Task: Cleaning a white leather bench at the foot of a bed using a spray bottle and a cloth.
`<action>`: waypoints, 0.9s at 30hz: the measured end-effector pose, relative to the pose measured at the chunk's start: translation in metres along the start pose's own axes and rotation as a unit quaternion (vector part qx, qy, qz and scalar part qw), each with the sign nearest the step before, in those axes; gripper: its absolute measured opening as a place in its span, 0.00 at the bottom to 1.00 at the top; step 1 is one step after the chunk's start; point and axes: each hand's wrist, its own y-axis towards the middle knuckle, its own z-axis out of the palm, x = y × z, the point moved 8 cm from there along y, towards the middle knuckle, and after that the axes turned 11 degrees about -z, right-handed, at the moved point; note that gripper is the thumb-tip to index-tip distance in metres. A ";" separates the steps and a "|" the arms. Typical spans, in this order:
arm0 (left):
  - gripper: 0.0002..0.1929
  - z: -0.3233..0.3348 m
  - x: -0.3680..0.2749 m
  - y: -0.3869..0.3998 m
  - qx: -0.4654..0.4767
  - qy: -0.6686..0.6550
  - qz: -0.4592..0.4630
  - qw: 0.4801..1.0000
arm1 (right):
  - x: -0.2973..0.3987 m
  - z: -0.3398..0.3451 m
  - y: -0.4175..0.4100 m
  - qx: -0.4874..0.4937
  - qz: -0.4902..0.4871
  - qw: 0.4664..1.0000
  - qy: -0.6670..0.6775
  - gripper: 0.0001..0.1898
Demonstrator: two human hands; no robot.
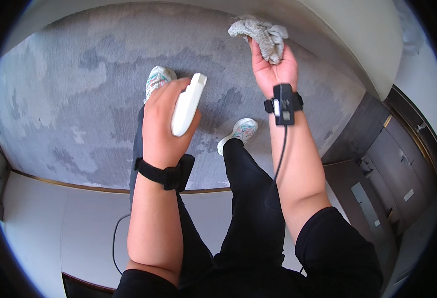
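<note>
My left hand (165, 115) is wrapped around a white plastic object (187, 106) that looks like the trigger head of a spray bottle. Its narrow end points up and to the right, and whatever lies beneath it is hidden. My right hand (272, 69), palm towards me, grips a crumpled grey terry cloth (265, 35). The cloth bunches over the fingertips, close to a pale wall-like surface (337, 41) at the upper right. Both hands are apart from each other, held above the carpet.
Grey patterned carpet (91, 111) spreads below, with my two white shoes (245, 130) on it. A brass-coloured strip (73, 185) edges the carpet before a pale smooth floor (91, 216). A dark door (401, 156) stands at right. From my right wrist device (284, 104) hangs a cable (282, 156).
</note>
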 end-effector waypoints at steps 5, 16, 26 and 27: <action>0.22 -0.005 0.011 0.007 -0.046 -0.008 -0.009 0.999 | -0.015 -0.102 0.078 -0.147 -0.070 0.982 -0.094 0.16; 0.23 0.002 0.034 0.026 -0.012 -0.066 -0.062 0.996 | 0.012 -0.121 0.195 -0.029 -0.110 0.980 -0.163 0.27; 0.23 -0.004 0.026 0.039 -0.071 -0.023 -0.001 0.997 | -0.023 -0.048 0.123 -0.030 -0.115 0.991 -0.056 0.17; 0.22 0.004 0.017 0.041 -0.057 -0.032 -0.001 0.998 | -0.007 -0.034 0.121 0.048 -0.101 0.992 -0.065 0.16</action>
